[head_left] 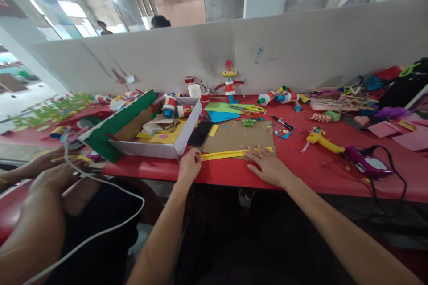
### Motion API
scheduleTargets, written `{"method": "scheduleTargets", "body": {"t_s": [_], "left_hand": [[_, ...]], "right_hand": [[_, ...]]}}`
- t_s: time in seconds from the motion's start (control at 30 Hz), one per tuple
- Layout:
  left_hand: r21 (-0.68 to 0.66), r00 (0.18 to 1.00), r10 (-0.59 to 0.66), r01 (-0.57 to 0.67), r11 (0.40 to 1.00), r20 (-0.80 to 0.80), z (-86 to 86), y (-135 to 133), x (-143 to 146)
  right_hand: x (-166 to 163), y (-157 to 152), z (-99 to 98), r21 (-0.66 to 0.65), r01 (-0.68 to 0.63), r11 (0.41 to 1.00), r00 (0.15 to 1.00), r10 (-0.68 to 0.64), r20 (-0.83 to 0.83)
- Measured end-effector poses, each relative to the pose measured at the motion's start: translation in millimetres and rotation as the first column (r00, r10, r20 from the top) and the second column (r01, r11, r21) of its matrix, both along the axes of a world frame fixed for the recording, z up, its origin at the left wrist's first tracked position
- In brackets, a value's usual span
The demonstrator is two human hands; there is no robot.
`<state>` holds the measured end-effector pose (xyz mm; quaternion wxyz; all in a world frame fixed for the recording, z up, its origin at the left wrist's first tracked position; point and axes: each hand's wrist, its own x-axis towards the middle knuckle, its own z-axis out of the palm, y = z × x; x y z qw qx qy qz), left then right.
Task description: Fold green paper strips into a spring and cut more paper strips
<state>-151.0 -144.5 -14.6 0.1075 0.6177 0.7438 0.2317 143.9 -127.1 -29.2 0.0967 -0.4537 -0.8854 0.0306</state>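
A long yellow paper strip (227, 155) lies along the near edge of a brown cardboard sheet (239, 138) on the red table (301, 173). My left hand (189, 165) is closed, pinching the strip's left end. My right hand (267, 167) lies flat with fingers stretched out, pressing on the strip's right part and the cardboard's near edge.
A white box with a green lid (140, 131) full of paper scraps stands left; a black phone (199, 133) leans beside it. A yellow glue gun (323, 141), a purple tool with black cord (366, 162), coloured paper and paper-cup robots (229, 82) lie around. Another person's arms (40, 196) and a white cable are at left.
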Motion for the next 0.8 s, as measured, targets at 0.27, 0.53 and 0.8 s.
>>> {"method": "scheduleTargets", "body": {"t_s": [0.27,0.53,0.8], "left_hand": [[0.203,0.9,-0.083,0.185,0.962,-0.428,13.1,-16,73],[0.007,0.862,-0.37,0.397,0.918,-0.345,-14.5,1,124],[0.03,0.866,-0.358,0.392,0.919,-0.349,-10.9,-19,81]], "right_hand": [[-1,0,-3.3,0.033,-0.004,0.999,1.0,0.004,-0.015],[0,1,-5.1,0.046,-0.009,0.999,1.0,0.01,-0.008],[0,-1,-3.0,0.024,0.009,1.0,1.0,-0.008,-0.029]]}}
